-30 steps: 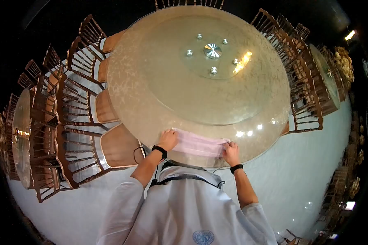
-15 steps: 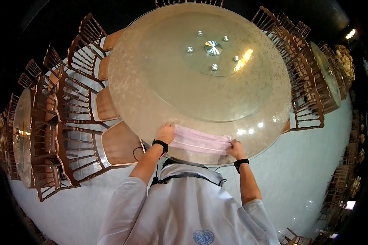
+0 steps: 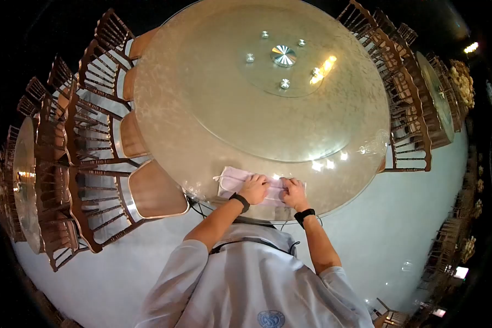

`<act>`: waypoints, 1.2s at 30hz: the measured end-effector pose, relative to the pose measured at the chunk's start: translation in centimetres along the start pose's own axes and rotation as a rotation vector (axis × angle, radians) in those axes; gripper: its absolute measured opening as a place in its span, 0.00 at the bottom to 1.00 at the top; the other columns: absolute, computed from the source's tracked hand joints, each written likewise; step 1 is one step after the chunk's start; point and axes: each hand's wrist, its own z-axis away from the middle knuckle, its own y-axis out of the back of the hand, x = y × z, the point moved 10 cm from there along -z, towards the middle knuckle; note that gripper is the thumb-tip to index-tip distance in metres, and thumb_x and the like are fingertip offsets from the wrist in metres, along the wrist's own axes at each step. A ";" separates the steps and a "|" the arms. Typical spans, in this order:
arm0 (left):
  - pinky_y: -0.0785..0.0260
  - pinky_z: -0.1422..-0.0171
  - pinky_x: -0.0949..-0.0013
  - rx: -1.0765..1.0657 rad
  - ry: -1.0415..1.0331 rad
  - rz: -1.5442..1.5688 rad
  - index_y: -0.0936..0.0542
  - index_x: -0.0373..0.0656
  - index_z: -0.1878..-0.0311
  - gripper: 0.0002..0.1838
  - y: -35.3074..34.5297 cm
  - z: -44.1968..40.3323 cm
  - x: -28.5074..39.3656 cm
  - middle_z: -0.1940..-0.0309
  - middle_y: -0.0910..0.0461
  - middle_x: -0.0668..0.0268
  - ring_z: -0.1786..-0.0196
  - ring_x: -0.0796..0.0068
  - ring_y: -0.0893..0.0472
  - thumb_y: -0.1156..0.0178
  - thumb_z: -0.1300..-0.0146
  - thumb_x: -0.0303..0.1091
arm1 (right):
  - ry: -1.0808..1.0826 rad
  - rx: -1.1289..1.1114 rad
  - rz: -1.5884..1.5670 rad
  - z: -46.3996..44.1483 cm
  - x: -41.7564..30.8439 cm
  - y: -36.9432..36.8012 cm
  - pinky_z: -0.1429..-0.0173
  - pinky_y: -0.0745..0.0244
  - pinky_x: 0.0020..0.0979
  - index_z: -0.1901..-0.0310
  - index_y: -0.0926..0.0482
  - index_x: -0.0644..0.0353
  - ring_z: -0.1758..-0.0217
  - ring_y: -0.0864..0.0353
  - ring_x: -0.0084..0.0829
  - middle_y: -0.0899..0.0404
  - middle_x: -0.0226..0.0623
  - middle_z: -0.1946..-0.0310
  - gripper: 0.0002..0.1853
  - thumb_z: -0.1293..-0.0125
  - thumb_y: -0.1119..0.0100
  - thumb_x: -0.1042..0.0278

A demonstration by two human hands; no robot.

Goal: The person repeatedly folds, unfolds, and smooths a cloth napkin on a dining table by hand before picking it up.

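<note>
A pale pink cloth [image 3: 229, 182] lies folded in a strip on the near edge of the round table [image 3: 164, 117]. Both hands are close together over its middle. My left hand [image 3: 255, 189] rests on the cloth with its fingers curled into it. To its right, my right hand [image 3: 294, 195] pinches the fabric, thumb and fingers together. The cloth's left end lies loose on the tabletop, and a small corner sticks out there. Part of the fabric is hidden beneath my fingers.
A round glass turntable [image 3: 246, 126] covers the table's middle, with a shiny metal hub [image 3: 283, 56] and several small metal knobs around it. Wooden chairs [image 3: 157, 190] line the left side, more chairs [image 3: 413, 131] the right. Other round tables [image 3: 26, 186] stand beyond.
Both hands have come inward from the cloth's two ends to its middle. The left hand moved right, the right hand slightly left. The cloth now looks shorter and more gathered.
</note>
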 end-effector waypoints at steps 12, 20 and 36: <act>0.38 0.44 0.57 0.070 0.327 -0.223 0.23 0.45 0.53 0.16 3.8 3.0 -11.5 0.55 0.25 0.58 0.47 0.59 0.29 0.46 0.45 0.34 | -0.026 0.214 0.083 1.4 5.8 4.0 0.57 0.31 0.45 0.62 0.23 0.59 0.61 0.30 0.48 0.26 0.46 0.69 0.16 0.57 0.43 0.77; 0.33 0.42 0.55 0.075 0.687 0.086 0.24 0.35 0.55 0.23 3.6 6.2 -16.5 0.52 0.24 0.50 0.45 0.50 0.27 0.37 0.49 0.43 | -0.354 0.163 -0.264 1.7 11.0 2.5 0.62 0.27 0.38 0.64 0.21 0.63 0.69 0.23 0.43 0.21 0.44 0.70 0.11 0.51 0.40 0.72; 0.30 0.54 0.61 0.119 0.701 0.589 0.27 0.34 0.60 0.21 1.3 9.7 -16.4 0.65 0.21 0.54 0.59 0.59 0.21 0.36 0.48 0.42 | -0.633 -0.163 -0.796 5.6 10.2 -0.4 0.63 0.30 0.27 0.59 0.21 0.66 0.69 0.26 0.24 0.22 0.31 0.70 0.15 0.48 0.36 0.69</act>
